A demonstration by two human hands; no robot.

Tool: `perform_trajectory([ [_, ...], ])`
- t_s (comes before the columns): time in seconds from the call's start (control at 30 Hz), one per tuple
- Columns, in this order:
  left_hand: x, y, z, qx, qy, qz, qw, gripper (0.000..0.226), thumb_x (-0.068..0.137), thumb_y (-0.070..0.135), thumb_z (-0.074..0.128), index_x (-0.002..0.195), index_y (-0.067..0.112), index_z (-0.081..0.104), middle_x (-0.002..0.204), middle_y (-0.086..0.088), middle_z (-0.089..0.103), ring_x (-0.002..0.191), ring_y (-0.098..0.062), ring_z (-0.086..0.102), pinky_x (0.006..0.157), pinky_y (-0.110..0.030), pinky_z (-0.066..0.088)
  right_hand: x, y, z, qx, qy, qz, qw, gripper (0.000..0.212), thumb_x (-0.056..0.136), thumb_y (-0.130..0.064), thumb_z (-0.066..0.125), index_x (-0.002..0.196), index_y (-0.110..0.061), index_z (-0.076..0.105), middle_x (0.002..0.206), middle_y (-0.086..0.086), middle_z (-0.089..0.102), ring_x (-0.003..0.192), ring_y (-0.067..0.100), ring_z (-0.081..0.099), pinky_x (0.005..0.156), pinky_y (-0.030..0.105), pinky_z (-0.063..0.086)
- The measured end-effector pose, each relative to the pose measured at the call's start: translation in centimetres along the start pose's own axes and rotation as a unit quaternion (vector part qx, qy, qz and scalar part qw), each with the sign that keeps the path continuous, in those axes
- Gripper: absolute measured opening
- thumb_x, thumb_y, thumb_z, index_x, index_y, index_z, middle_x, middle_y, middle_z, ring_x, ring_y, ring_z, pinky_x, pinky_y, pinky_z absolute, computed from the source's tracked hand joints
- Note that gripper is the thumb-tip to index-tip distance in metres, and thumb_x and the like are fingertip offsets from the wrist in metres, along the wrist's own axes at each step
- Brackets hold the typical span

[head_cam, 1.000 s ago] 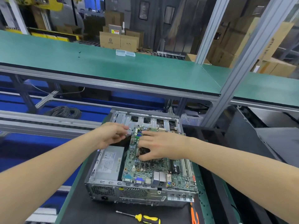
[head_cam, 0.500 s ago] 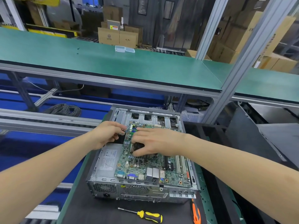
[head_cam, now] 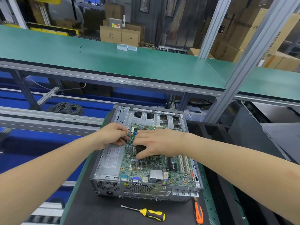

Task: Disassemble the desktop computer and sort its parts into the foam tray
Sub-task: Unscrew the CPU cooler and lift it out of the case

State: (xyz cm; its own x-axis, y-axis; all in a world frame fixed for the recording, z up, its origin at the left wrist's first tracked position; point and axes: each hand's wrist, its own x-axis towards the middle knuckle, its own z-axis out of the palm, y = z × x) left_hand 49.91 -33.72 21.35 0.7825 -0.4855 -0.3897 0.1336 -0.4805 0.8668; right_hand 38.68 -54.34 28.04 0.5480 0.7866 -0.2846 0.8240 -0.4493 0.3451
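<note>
The desktop computer [head_cam: 139, 190] lies on its side on the black mat [head_cam: 97, 208] right in front of me, lid off, rear panel of ports and fan grilles towards me; inside, the green motherboard [head_cam: 155, 171] fills the middle and right, crowded with capacitors, silver port blocks and white slots, and the grey power supply [head_cam: 110, 161] sits along its left side with a label facing up; the far end of the case is bare metal with cut-outs. My left hand [head_cam: 112, 135] is at the board's far left corner, fingers curled in and pinching a small bundle of coloured wires [head_cam: 129, 134]; my right hand [head_cam: 159, 143] lies over the middle of the board, fingers and thumb bent round the dark heatsink [head_cam: 140, 148]; the two hands are just beside each other. On the mat near the case's rear panel lie a yellow-and-black screwdriver [head_cam: 151, 214] and, to its right, an orange-handled tool [head_cam: 198, 213] close to the mat's edge. A black tray [head_cam: 209, 129] with dividers sits just beside the case on the right; I cannot tell what is in it. The green shelf [head_cam: 113, 62] overhangs beyond the case's far end, and a slanted aluminium post [head_cam: 243, 70] rises at the far right corner; to the left the bench edge drops to rails and blue flooring, where a coil of cable [head_cam: 66, 108] lies.
</note>
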Motion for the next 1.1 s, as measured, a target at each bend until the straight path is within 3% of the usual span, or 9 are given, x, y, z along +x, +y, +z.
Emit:
perform_trajectory([
  [0.1,-0.2,0.0,-0.1,0.007,0.002,-0.001,1.000,0.025,0.105,0.007,0.046,0.108,0.010,0.071,0.099,-0.014,0.071,0.067,-0.016,0.064,0.059,-0.025,0.054,-0.2,-0.2,0.1,0.001,0.015,0.000,1.000,0.075,0.078,0.014,0.066,0.141,-0.025,0.052,0.140,0.015,0.044,0.135,0.037,0.040,0.092,0.043,0.054],
  [0.2,-0.3,0.1,0.2,0.097,0.058,0.037,0.993,0.023,0.104,0.013,0.050,0.104,0.020,0.071,0.094,-0.007,0.074,0.064,-0.016,0.066,0.053,-0.026,0.051,-0.5,-0.3,0.2,0.004,0.001,0.004,1.000,0.084,0.074,0.009,0.070,0.146,-0.027,0.045,0.156,0.017,0.033,0.149,0.037,0.026,0.114,0.046,0.041],
  [0.33,-0.3,0.9,1.2,0.239,0.166,0.126,0.948,0.022,0.099,0.022,0.055,0.088,0.036,0.067,0.080,0.009,0.071,0.072,-0.008,0.065,0.054,-0.022,0.040,-1.4,-0.6,0.2,0.176,-0.009,0.059,0.983,0.097,0.066,-0.002,0.071,0.150,-0.029,0.032,0.171,0.012,0.007,0.159,0.026,0.007,0.128,0.041,0.020],
  [0.43,-0.5,1.6,2.2,0.232,0.215,0.182,0.931,0.020,0.099,0.022,0.055,0.092,0.036,0.068,0.082,0.011,0.070,0.079,-0.008,0.065,0.061,-0.025,0.046,-1.8,-1.3,0.3,0.293,0.034,0.123,0.947,0.084,0.075,-0.013,0.068,0.150,-0.030,0.034,0.170,0.004,0.012,0.156,0.022,0.013,0.117,0.035,0.029],
  [0.53,-1.5,2.1,3.0,0.190,0.248,0.226,0.922,0.018,0.098,0.021,0.055,0.100,0.028,0.071,0.088,0.010,0.071,0.083,-0.008,0.065,0.073,-0.030,0.052,-1.7,-2.5,0.7,0.299,0.117,0.158,0.934,0.064,0.086,-0.021,0.067,0.146,-0.025,0.046,0.160,0.005,0.030,0.148,0.024,0.027,0.109,0.036,0.040],
  [0.7,-5.5,1.7,5.1,0.202,0.283,0.280,0.895,0.012,0.095,0.020,0.060,0.093,0.028,0.069,0.085,0.015,0.064,0.079,0.000,0.059,0.069,-0.019,0.043,-0.6,-5.8,1.7,0.275,0.246,0.172,0.913,0.027,0.093,-0.026,0.069,0.118,-0.014,0.067,0.120,0.007,0.055,0.113,0.027,0.048,0.097,0.043,0.044],
  [0.93,-13.3,-2.4,10.9,0.146,0.354,0.232,0.894,0.015,0.096,0.022,0.060,0.083,0.029,0.061,0.071,0.010,0.066,0.066,-0.009,0.059,0.061,-0.022,0.044,-1.2,-11.7,2.6,0.274,0.323,0.219,0.879,0.015,0.086,-0.017,0.071,0.100,-0.011,0.070,0.104,0.006,0.062,0.100,0.030,0.053,0.090,0.045,0.043],
  [1.03,-16.0,-5.4,13.7,0.105,0.379,0.201,0.897,0.025,0.092,0.024,0.058,0.068,0.031,0.054,0.059,0.007,0.060,0.055,-0.009,0.053,0.056,-0.021,0.040,-2.3,-15.6,3.3,0.286,0.337,0.196,0.875,0.009,0.088,-0.013,0.064,0.096,-0.009,0.067,0.094,0.008,0.061,0.090,0.032,0.058,0.069,0.045,0.050],
  [1.1,-17.2,-8.1,15.6,0.097,0.360,0.154,0.915,0.030,0.087,0.033,0.052,0.059,0.027,0.052,0.055,0.002,0.055,0.054,-0.011,0.050,0.061,-0.034,0.045,-2.9,-18.3,4.4,0.302,0.300,0.184,0.886,0.008,0.092,-0.016,0.059,0.096,-0.012,0.065,0.088,0.008,0.064,0.081,0.035,0.063,0.060,0.042,0.050],
])
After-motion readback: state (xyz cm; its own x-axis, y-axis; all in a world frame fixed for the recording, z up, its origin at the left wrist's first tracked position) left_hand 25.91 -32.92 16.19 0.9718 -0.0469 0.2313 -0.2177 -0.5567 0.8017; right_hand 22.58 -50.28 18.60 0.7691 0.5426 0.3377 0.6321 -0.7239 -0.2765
